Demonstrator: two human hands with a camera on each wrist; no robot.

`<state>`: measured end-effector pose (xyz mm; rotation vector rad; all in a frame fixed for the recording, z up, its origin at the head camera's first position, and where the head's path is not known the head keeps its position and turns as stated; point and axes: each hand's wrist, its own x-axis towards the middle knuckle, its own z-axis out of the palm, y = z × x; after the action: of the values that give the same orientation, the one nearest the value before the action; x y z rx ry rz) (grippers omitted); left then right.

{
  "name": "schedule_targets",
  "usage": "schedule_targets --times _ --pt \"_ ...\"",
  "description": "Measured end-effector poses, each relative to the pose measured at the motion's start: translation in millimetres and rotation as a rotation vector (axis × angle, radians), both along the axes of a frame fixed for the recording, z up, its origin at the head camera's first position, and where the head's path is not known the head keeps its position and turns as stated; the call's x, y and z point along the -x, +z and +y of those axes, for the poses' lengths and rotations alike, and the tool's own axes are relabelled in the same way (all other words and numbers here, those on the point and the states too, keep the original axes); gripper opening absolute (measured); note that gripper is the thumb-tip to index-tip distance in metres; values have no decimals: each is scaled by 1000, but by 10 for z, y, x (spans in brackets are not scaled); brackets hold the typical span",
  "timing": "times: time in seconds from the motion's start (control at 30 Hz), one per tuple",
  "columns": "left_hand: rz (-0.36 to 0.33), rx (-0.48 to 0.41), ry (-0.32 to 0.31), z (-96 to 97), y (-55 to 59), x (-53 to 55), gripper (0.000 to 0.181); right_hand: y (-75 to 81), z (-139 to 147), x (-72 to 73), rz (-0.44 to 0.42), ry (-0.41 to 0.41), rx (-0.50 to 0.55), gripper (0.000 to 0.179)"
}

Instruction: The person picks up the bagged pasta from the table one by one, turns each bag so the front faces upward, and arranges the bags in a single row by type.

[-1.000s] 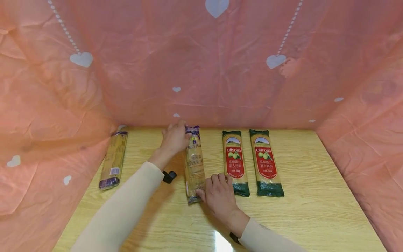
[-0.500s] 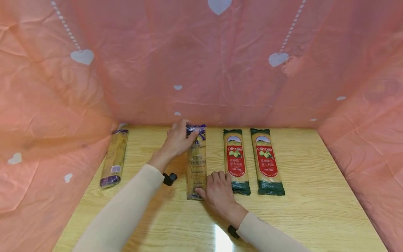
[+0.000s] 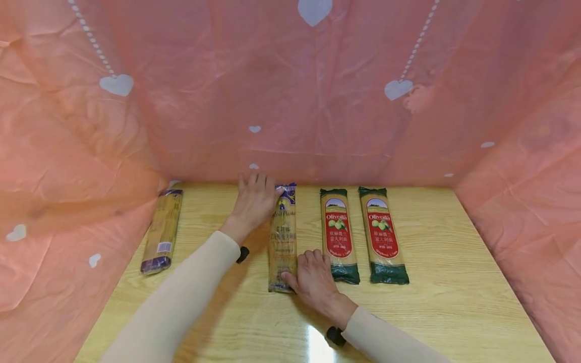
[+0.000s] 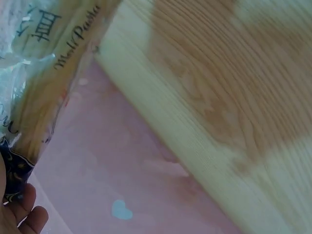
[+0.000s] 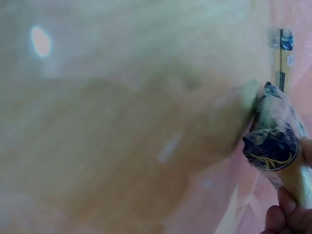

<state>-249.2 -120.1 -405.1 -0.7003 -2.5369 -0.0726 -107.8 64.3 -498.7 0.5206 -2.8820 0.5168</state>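
The pack (image 3: 283,237), with purple ends and pasta inside, is in the middle of the table (image 3: 458,312), its far end near the cloth (image 3: 290,101); the left hand (image 3: 256,201) grasps this far end from the left, with the thumb on top; the right hand (image 3: 315,282) grasps the near end from the right, between thumb and fingers; whether the pack touches the table, I cannot tell. A second pack (image 3: 163,229), also with purple ends, lies well apart at the left, slightly slanted, its barcode upward; at the right lie an inner green pack (image 3: 336,227), near the right hand, and an outer green pack (image 3: 383,234) beside it, both with red labels upward; the cloth is pink, with pale hearts.
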Motion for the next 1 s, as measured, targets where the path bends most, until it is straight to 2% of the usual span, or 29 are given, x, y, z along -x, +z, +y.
schedule_targets --times 0.17,0.33,0.43,0.5,0.67,0.77,0.83,0.93,1.0 --pt "37 88 35 3 -38 199 44 78 42 137 -16 8 -56 51" --pt "-21 143 87 69 -47 429 46 128 62 329 -31 -1 -105 51" --pt "-92 184 132 173 -77 551 47 160 57 405 -75 -12 -121 52" --pt "-151 213 157 251 -123 602 39 179 50 422 -107 -25 -129 53" --pt "-295 250 169 378 -254 629 24 178 40 413 -172 -54 -142 52" --pt "-347 210 162 407 -294 628 23 185 39 414 -196 -56 -135 51" --pt "-371 199 158 424 -293 617 24 201 47 424 -215 -57 -130 50" --pt "-427 182 141 452 -310 595 36 220 75 448 -234 -75 -133 49" --pt "-500 181 126 470 -349 555 46 222 104 463 -218 -97 -150 49"
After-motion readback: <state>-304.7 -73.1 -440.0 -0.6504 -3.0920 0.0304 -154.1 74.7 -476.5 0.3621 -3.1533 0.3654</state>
